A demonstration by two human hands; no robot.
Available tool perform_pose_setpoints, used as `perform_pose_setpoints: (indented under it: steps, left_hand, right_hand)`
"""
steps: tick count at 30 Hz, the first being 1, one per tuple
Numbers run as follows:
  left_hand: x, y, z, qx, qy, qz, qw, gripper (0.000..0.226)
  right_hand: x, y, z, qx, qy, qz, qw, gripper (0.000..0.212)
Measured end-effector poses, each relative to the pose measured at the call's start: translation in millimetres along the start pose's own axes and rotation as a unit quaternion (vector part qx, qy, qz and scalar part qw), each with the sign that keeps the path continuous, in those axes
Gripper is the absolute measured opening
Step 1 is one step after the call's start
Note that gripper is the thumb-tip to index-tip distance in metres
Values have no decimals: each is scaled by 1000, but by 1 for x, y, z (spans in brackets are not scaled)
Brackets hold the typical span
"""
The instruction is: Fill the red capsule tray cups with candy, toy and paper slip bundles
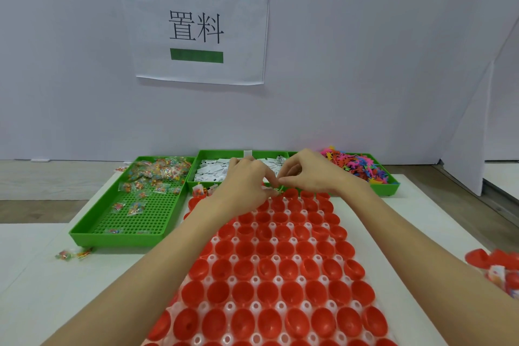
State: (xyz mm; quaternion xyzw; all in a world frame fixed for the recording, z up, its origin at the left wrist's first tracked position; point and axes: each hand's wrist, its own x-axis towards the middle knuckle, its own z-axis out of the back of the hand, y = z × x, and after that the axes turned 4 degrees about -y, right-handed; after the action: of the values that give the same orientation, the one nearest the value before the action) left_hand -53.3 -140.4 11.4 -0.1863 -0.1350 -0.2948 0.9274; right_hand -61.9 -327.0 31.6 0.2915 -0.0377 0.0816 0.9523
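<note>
Both hands met over the far end of the red capsule tray (pixel 280 267), approx. above its first row of cups. The left hand (pixel 244 180) had its fingers curled inward, thumb and forefinger pressed together on a small yellowish-green item (pixel 276 191) — too small to say if it was candy, toy or paper. The right hand (pixel 311 173) had also bent fingers, its fingertips (pixel 282 179) touching the same small item from the other side. Whether the right hand really pinched it or only touched it, I cannot tell.

The tray lay on the white table (pixel 421 205), directly in front of the person, w/ nearly all red cups open and bare. Only two cups at the far-left corner (pixel 202 191) showed something inside, a candy pack and a white slip.

Behind the tray stood three green bins side by side: the left bin (pixel 92 233) w/ candy packets (pixel 157 171) mostly at its far end, the middle bin (pixel 216 153) w/ white paper slips (pixel 210 171), the right bin (pixel 391 187) w/ colourful small toys (pixel 359 166). A few candy packets lay loose on the table (pixel 73 254) — just beside the near-left corner of the left bin. At the right edge some red capsule halves (pixel 477 257) were seen, blurred.

On the wall hung a paper sign (pixel 196 28) w/ two characters and green bars.
</note>
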Motion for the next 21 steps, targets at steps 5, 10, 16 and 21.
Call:
perform_pose_setpoints:
  steps: [5,10,16,21]
  left_hand:
    - [-3,8,13,-37,-27,46,998,27]
    - [-12,14,11,-20,-48,52,997,39]
    - [-19,15,13,-33,-59,42,997,36]
    - [-28,20,28,-63,-95,60,992,42]
  right_hand:
    - [2,2,-7,-2,-14,20,1000,3]
    - [3,6,-16,-26,8,23,999,5]
    - [6,14,-21,-84,4,29,996,7]
    - [5,13,-16,-61,-4,13,998,9]
